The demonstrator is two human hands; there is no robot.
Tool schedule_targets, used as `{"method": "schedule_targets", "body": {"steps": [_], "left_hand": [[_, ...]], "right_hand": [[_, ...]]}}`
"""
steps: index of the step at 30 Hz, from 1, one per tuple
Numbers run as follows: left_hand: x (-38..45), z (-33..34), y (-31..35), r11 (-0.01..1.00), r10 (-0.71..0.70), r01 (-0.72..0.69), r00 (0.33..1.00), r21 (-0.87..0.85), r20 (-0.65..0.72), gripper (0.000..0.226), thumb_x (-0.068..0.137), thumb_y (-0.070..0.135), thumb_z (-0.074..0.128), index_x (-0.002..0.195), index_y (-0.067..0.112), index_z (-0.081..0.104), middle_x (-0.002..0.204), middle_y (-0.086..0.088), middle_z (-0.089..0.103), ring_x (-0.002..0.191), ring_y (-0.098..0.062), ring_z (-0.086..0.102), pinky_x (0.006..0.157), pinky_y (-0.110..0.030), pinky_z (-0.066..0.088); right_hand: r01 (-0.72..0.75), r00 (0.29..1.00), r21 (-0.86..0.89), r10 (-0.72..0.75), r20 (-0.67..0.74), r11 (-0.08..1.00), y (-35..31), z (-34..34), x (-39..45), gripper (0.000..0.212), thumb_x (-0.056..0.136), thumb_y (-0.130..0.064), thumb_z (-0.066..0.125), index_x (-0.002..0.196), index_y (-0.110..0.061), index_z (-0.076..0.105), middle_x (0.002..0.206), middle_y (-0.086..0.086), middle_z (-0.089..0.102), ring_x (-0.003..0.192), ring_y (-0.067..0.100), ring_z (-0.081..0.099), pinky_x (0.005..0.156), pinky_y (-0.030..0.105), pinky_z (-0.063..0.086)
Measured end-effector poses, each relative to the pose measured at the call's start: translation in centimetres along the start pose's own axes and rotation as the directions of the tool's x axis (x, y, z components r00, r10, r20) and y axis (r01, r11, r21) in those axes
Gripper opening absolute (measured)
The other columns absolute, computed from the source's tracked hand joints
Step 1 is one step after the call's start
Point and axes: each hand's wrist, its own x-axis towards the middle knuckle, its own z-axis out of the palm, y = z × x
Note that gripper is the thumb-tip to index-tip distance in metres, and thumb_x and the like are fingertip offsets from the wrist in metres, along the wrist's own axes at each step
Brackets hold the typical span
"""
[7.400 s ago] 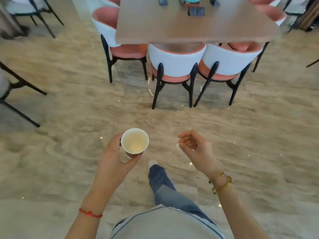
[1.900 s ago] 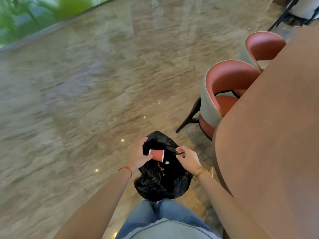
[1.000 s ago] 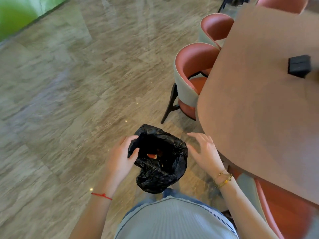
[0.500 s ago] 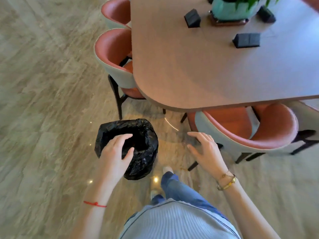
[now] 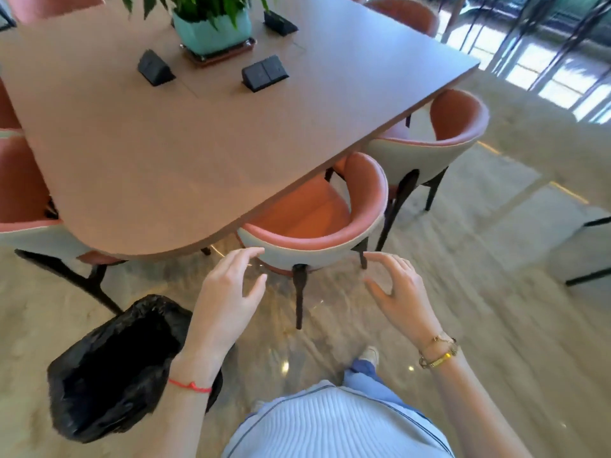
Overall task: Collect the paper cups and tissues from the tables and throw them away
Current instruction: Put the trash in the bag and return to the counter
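A black trash bag (image 5: pixel 112 368) stands on the floor at lower left, its mouth open and dark inside; I cannot see its contents. My left hand (image 5: pixel 228 295) hovers to the right of the bag, fingers spread, holding nothing. My right hand (image 5: pixel 400 295) is held out at the same height, also empty with fingers apart. Both hands are in front of a pink chair (image 5: pixel 317 226) pushed under a brown table (image 5: pixel 185 143). No paper cup or tissue shows on this table.
On the table stand a potted plant in a teal pot (image 5: pixel 211 31) and three black socket boxes (image 5: pixel 264 72). More pink chairs (image 5: pixel 443 137) surround it. Another table's edge and dark legs (image 5: pixel 588 246) are at far right. Marble floor lies ahead.
The cup went from my left hand into the black bag. Both hands have let go of the bag and come up empty. My view has turned right, leaving the bag at lower left.
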Motion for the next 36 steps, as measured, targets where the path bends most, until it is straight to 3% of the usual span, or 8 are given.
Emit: {"method": "schedule_targets", "body": {"steps": [4,12,16,20,23,28,33,36], "left_hand": [[5.2,6.0,6.9,0.993,0.117,-0.116,0.991,-0.019,0.065,0.043,0.089,0.024,0.065,0.129,0.029,0.052,0.122,0.021,0.052,0.112,0.008,0.045,0.097,-0.01,0.035],[14.2,16.3,19.4,0.953,0.295,-0.275,0.937,-0.128,0.189,0.038,0.085,0.015,0.069,0.121,0.019,0.06,0.113,0.008,0.062,0.105,-0.01,0.058,0.093,-0.024,0.044],[19.4,20.4,24.2,0.934,0.352,-0.321,0.902,-0.158,0.25,0.038,0.084,0.013,0.07,0.12,0.021,0.06,0.112,0.007,0.062,0.101,-0.009,0.058,0.088,-0.007,0.036],[25.6,25.2,28.5,0.904,0.423,-0.378,0.857,-0.197,0.296,0.04,0.085,0.014,0.07,0.124,0.02,0.06,0.118,0.007,0.063,0.11,-0.009,0.058,0.098,-0.023,0.043],[30.7,29.2,31.9,0.886,0.459,-0.403,0.828,-0.227,0.322,0.04,0.085,0.014,0.069,0.124,0.019,0.06,0.119,0.007,0.063,0.112,-0.009,0.058,0.1,-0.029,0.045],[40.7,35.2,38.2,0.859,0.509,-0.438,0.788,-0.266,0.347,0.041,0.085,0.014,0.07,0.124,0.023,0.059,0.118,0.012,0.062,0.112,-0.002,0.056,0.098,-0.011,0.037],[51.2,40.1,45.3,0.827,0.562,-0.504,0.745,-0.249,0.359,0.039,0.085,0.016,0.07,0.123,0.018,0.061,0.116,0.007,0.065,0.109,-0.009,0.059,0.095,-0.019,0.041],[56.6,42.7,48.8,0.823,0.568,-0.508,0.735,-0.254,0.372,0.038,0.086,0.016,0.069,0.123,0.017,0.061,0.114,0.006,0.065,0.106,-0.01,0.06,0.09,-0.012,0.037]], "right_hand": [[-0.081,0.993,-0.022,0.079,-0.089,0.996,6.4,-6.7,0.6,0.037,0.085,-0.019,0.069,0.12,-0.018,0.06,0.115,-0.002,0.063,0.112,0.019,0.053,0.094,0.016,0.032],[-0.279,0.927,-0.01,0.267,-0.262,0.96,18.0,-17.7,1.2,0.036,0.084,-0.019,0.07,0.119,-0.019,0.061,0.115,-0.004,0.063,0.115,0.016,0.053,0.098,0.019,0.034],[-0.359,0.875,0.035,0.349,-0.335,0.933,22.2,-21.1,2.9,0.037,0.083,-0.017,0.072,0.119,-0.018,0.062,0.115,-0.004,0.063,0.113,0.014,0.053,0.095,0.014,0.032],[-0.409,0.825,0.08,0.406,-0.394,0.909,26.5,-23.7,5.7,0.036,0.082,-0.015,0.072,0.117,-0.017,0.063,0.113,-0.005,0.064,0.11,0.013,0.055,0.097,0.019,0.036],[-0.436,0.796,0.094,0.433,-0.423,0.895,30.3,-25.7,8.8,0.037,0.082,-0.013,0.073,0.117,-0.017,0.063,0.112,-0.004,0.064,0.109,0.013,0.055,0.097,0.019,0.036],[-0.491,0.746,0.11,0.482,-0.46,0.864,36.8,-31.1,16.8,0.036,0.081,-0.011,0.073,0.116,-0.013,0.064,0.113,0.0,0.065,0.11,0.017,0.055,0.096,0.019,0.035],[-0.505,0.706,0.106,0.481,-0.519,0.856,42.9,-37.5,25.9,0.036,0.082,-0.012,0.072,0.117,-0.014,0.063,0.114,-0.002,0.064,0.11,0.014,0.054,0.095,0.008,0.03],[-0.521,0.683,0.122,0.498,-0.535,0.845,46.2,-40.3,30.4,0.036,0.082,-0.012,0.072,0.117,-0.015,0.063,0.114,-0.003,0.064,0.11,0.015,0.054,0.097,0.015,0.033]]}}
